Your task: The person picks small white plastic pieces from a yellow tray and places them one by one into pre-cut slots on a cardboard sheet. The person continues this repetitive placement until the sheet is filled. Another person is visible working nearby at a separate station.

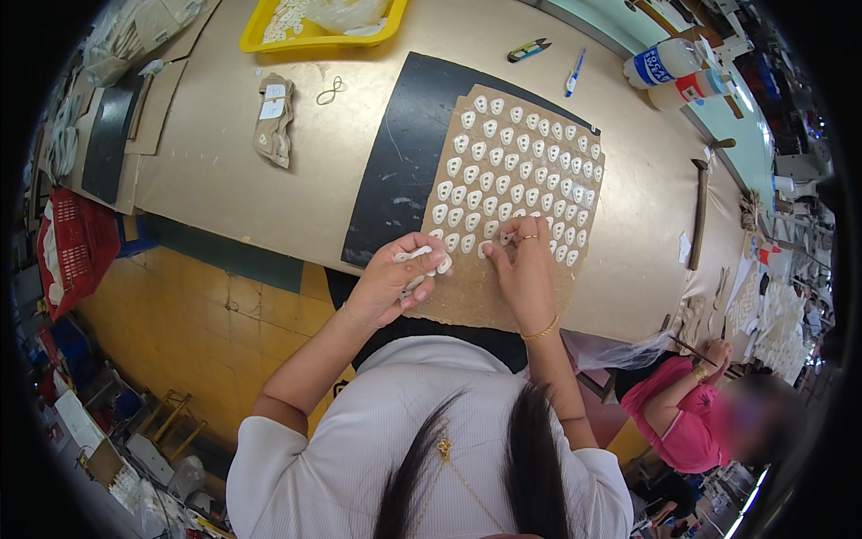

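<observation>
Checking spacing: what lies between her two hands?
In the head view, a bare strip of brown cardboard sheet separates left hand from right hand.

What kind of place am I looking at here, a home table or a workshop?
Most likely a small factory or assembly workshop. A cardboard sheet carries rows of small white pieces, the left hand holds a stack of them, and a co-worker sits at the same long workbench beside similar parts.

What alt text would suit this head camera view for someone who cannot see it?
Seen from above, a person's right hand presses a small white ring-shaped piece onto a brown cardboard sheet covered in rows of them, while the left hand holds a few more. A yellow tray sits at the table's far edge.
</observation>
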Motion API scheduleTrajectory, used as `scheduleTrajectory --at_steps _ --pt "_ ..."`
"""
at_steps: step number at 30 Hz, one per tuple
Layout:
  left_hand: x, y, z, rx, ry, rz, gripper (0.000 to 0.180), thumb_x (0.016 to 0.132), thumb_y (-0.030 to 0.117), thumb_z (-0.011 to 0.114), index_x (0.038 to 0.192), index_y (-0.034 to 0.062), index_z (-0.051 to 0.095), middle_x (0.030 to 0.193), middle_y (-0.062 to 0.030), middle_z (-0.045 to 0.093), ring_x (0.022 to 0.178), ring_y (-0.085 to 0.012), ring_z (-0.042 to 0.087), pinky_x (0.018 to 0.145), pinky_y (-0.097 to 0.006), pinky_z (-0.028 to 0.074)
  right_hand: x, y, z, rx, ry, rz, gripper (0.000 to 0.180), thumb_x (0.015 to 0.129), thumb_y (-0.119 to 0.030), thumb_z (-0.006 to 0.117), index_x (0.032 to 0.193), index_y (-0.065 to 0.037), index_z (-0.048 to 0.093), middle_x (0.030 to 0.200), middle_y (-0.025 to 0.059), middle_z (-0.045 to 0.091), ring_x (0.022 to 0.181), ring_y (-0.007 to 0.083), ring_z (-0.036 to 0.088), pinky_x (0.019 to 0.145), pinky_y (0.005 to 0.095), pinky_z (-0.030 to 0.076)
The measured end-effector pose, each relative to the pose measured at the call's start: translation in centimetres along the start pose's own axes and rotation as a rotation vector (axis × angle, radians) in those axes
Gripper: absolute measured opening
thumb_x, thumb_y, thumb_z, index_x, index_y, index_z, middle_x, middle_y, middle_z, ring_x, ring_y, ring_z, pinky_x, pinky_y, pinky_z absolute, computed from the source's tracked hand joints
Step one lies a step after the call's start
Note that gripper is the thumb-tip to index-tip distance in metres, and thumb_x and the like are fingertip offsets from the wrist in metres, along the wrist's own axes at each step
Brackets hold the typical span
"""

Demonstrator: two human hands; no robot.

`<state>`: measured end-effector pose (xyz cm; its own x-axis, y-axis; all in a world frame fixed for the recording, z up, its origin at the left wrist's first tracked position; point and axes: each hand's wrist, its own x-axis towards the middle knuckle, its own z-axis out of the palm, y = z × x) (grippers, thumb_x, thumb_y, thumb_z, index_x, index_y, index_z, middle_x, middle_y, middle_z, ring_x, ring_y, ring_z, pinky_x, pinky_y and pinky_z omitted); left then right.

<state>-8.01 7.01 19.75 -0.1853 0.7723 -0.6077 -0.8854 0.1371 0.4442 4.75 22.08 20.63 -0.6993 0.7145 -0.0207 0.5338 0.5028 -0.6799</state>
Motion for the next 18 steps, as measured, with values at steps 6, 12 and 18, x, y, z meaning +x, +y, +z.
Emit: scheduleTrajectory --at_steps 6,12,18 --pt "0.1 -0.5 -0.1 0.014 -0.046 -0.007 0.014 0.09 0.015 0.064 0.095 0.0064 0.054 0.076 -0.0077 0.059 0.043 -0.0048 0.043 0.034 -0.016 0.028 -0.8 0.3 -1.2 0.471 -0.422 0.245 0.025 0.081 -0.008 0.07 0.102 -0.002 0.058 0.083 0.0035 0.057 0.072 0.0097 0.056 0.062 0.0219 0.045" --pt "0.3 -1.0 0.9 0.07 -0.04 0.032 0.012 0.09 0.014 0.062 0.091 0.0049 0.053 0.074 -0.0071 0.058 0.044 -0.0048 0.042 0.035 -0.016 0.027 -2.3 -0.4 0.0 0.85 -0.502 0.3 0.018 0.087 -0.009 0.065 0.102 -0.001 0.059 0.087 0.0011 0.061 0.071 0.0038 0.056 0.06 0.0188 0.045" --pt "0.0 -0.6 1.0 -0.03 0.0 -0.004 0.029 0.099 0.028 0.044 0.095 0.0004 0.053 0.075 -0.0066 0.057 0.046 -0.0084 0.045 0.034 -0.02 0.03 -2.0 1.7 -1.7 0.76 -0.275 0.246 0.019 0.086 -0.007 0.065 0.103 0.0 0.064 0.089 0.0042 0.061 0.073 0.0069 0.06 0.063 0.0196 0.046"
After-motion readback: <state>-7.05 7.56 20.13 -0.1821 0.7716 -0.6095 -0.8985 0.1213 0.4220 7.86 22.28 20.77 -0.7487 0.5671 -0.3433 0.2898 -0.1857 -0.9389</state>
